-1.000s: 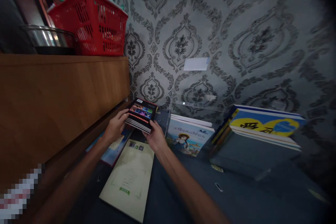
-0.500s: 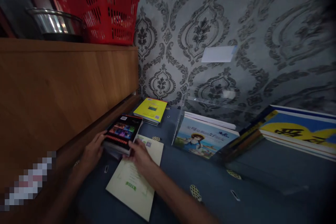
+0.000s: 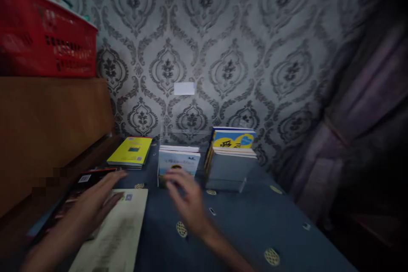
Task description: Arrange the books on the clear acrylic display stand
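The desk (image 3: 251, 221) has a dark blue-grey surface with pale oval motifs and carries the cream book (image 3: 126, 216), the reference for all positions here. Behind it, the patterned wall (image 3: 204, 38) spans the background. A wooden cabinet (image 3: 47, 131) stands to its left and supports a red basket (image 3: 70, 46); a tied curtain (image 3: 347, 131) hangs far to its right.

The black book (image 3: 70, 196) lies left of the cream book, below the left hand (image 3: 97, 202). The left grip is spread, fingers extended and thumb apart, with nothing held; contact with either book cannot be confirmed. The right hand (image 3: 189, 202) is to the right of the cream book, fingers loosely bent, grip unclosed and holding nothing. A yellow book (image 3: 130, 151) lies behind the cream book. The light-blue book (image 3: 178, 160) and the blue-and-yellow book (image 3: 234, 139) stand behind it and to the right.

The left hand and forearm cover parts of the black and cream books. The right hand obscures the lower light-blue cover. The cream book is cut off at the bottom, the basket at the left. Motion blur makes the printed text illegible.
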Demonstrator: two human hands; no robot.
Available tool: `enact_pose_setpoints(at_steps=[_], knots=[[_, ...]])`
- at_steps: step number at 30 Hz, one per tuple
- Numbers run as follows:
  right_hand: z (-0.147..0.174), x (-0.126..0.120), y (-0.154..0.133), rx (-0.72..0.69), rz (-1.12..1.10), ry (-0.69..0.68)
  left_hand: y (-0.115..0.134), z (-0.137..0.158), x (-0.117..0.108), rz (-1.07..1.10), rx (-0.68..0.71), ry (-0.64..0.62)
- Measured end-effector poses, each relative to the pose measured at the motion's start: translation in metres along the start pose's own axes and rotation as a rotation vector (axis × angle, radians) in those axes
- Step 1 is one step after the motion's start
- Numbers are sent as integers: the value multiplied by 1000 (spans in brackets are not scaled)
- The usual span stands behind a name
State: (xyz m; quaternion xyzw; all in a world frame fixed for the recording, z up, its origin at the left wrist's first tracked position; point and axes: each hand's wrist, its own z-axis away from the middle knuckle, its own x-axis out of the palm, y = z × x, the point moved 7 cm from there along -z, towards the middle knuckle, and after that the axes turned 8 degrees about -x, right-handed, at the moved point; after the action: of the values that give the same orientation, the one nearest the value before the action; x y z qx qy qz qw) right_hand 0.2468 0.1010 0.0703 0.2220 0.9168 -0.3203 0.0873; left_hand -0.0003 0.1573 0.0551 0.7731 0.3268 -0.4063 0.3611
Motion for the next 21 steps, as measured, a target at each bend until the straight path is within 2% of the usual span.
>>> enact_pose_setpoints(at_steps=[2,4,6,8,11,13,14,17,21], knots=[[-18,-78,-7,-159,309,80,76,-49,2,138,149,-34],[-40,-140,-3,-234,656,100,137,-94,5,198,272,-26],[-68,-177,15,-238,937,-46,174,-133,11,167,320,-13],[-96,-198,37,-201,1106,-265,196,-162,26,48,359,-116],[-125,-212,74,10,1130,-640,200,-184,51,-111,351,-390],[-133,-214,91,130,1039,-805,196,-183,58,-116,386,-503],[-136,-214,96,153,978,-848,195,-180,58,-88,430,-521],[-141,-212,100,145,799,-861,189,-169,50,7,546,-513],[-152,-222,85,175,668,-757,178,-165,45,-26,537,-424]])
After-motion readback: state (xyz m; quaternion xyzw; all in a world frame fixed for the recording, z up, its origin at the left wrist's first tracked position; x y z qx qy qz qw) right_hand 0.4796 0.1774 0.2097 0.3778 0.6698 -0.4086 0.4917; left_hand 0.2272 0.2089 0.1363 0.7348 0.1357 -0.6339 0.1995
